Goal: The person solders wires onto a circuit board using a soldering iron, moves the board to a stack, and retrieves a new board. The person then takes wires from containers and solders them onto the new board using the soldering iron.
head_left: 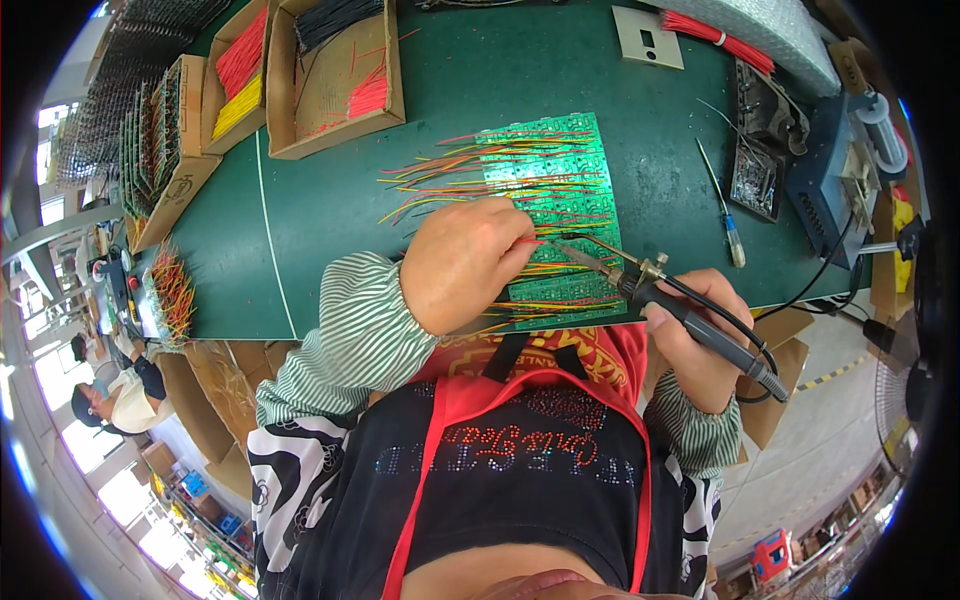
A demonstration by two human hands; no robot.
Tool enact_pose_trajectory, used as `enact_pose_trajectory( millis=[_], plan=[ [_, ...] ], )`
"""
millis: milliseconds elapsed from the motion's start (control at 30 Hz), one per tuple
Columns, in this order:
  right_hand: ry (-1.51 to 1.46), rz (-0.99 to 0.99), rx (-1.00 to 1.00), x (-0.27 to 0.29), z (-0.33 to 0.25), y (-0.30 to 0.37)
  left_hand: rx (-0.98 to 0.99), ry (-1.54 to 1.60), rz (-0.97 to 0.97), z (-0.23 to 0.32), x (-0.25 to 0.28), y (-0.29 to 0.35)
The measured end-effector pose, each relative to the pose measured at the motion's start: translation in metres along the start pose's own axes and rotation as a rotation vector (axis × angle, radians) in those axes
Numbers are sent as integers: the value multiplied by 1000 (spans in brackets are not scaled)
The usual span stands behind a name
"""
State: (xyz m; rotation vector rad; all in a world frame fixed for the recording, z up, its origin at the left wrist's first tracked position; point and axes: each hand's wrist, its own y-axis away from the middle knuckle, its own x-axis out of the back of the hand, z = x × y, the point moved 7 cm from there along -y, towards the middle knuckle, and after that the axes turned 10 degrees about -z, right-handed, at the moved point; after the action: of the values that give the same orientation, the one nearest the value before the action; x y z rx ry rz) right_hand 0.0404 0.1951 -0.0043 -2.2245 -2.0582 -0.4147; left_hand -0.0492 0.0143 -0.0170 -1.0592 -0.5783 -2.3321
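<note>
A green circuit board (555,170) lies on the dark green mat, with many red and yellow wires (450,170) sticking out to its left. My left hand (462,262) rests on the board's near left part, its fingertips pinching a red wire against the board. My right hand (700,335) grips a soldering iron (660,295) by its dark handle; the iron's tip points left and meets the board just by my left fingertips. Its black cable trails off to the right.
Cardboard boxes (335,90) holding red, yellow and black wires stand at the back left. A rack of boards (150,140) is at far left. A blue soldering station (830,170), a small screwdriver (728,220) and a metal holder (758,165) sit right. Another person (110,400) sits far left.
</note>
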Motion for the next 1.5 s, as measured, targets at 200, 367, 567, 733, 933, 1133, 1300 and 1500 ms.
enact_pose_trajectory(
  millis=[200, 367, 567, 733, 933, 1133, 1300, 1500],
  plan=[
    [-5, 11, -2, 7, 2, 4, 7, -60, 25, 6, 10, 6],
    [-34, 16, -65, 12, 7, 9, -1, -129, 62, 15, 24, 5],
    [-66, 67, -121, 19, 11, 14, -32, -39, -7, 16, -4, -9],
    [-73, 67, -125, 20, 14, 13, -12, 6, -23, 13, -6, -17],
    [-90, 62, -109, 16, 16, 10, 10, 1, -15, 11, -8, -18],
    [-72, 60, -107, 17, 16, 9, 3, -6, -7, 11, -8, -18],
    [-62, 95, -112, 23, 17, 12, 13, -16, -20, 12, -8, -18],
    [-52, 123, -120, 30, 15, 18, -18, -138, 111, 25, 17, -10]
  ],
)
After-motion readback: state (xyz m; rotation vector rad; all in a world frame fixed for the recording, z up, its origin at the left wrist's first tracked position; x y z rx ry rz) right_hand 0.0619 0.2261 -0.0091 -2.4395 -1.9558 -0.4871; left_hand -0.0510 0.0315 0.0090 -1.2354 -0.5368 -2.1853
